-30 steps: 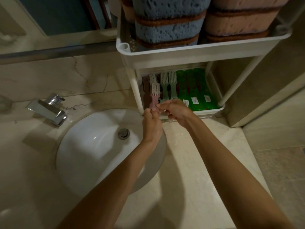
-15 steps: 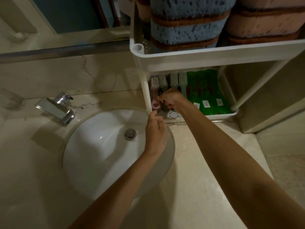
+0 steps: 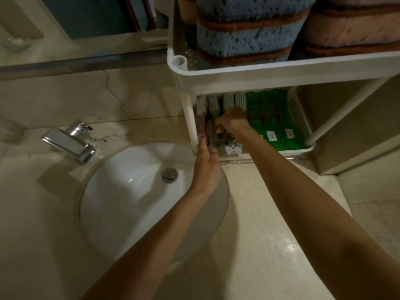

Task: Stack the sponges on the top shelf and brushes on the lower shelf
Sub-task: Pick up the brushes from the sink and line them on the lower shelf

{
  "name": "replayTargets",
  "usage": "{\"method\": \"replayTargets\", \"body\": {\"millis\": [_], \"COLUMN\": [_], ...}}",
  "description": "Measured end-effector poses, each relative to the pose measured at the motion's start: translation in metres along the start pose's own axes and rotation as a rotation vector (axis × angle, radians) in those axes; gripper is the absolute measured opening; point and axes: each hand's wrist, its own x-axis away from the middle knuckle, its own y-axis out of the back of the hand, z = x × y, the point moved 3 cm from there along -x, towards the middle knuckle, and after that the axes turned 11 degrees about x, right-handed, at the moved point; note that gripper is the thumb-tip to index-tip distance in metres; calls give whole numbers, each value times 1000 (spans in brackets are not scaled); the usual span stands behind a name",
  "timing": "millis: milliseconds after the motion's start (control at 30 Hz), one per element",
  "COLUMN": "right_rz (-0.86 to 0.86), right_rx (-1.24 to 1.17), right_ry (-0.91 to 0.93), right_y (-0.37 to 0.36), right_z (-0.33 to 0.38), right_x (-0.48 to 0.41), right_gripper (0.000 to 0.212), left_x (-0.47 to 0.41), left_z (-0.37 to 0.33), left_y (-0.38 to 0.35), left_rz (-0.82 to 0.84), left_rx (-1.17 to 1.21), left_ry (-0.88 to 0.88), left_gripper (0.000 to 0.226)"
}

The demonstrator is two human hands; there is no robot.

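Note:
A white two-tier rack stands on the counter. Its top shelf [image 3: 281, 70] holds a blue sponge stack [image 3: 244, 40] and a pink sponge stack [image 3: 350, 29]. The lower shelf [image 3: 308, 148] holds a row of brushes lying flat: a pink brush [image 3: 201, 118] at the far left, pale green ones in the middle, bright green labelled brushes [image 3: 270, 113] on the right. My right hand [image 3: 234, 122] reaches into the lower shelf with fingers curled on a brush handle near the row's middle. My left hand [image 3: 206, 167] sits at the rack's front-left post, fingers extended towards the pink brush's handle end.
A white sink basin [image 3: 129, 202] with a drain [image 3: 170, 174] lies just left of the rack, under my left forearm. A chrome faucet [image 3: 71, 141] stands at its back left. A wall panel [image 3: 357, 126] closes the rack's right side. Marble counter runs along the front.
The pink brush, held upright by both hands in front of the rack, now lies in the lower shelf at the far left. My right hand has moved deeper in, onto a middle brush.

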Motion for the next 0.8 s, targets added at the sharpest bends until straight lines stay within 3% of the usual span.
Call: {"method": "replayTargets", "body": {"millis": [267,467,700,800], "right_rz": [-178,-222,-178,-185], "right_rx": [161,133,262,263], "right_ry": [219,219,170,156], "right_y": [3,-2,-7,-7], "right_z": [-28,-21,-7,-2], "right_x": [12,2,-20,-23], "right_gripper": [19,18,21,36], "left_x": [-25,-48,-76,-83], "left_z": [4,-4,-12,-15], "left_y": [-4,-11,-17,-17], "left_rz": [-19,-54,-282,-285], "left_rx": [-124,-197,124,141], "left_ry": [-4,-77,85,74], "left_gripper": [52,49,57,59]}}
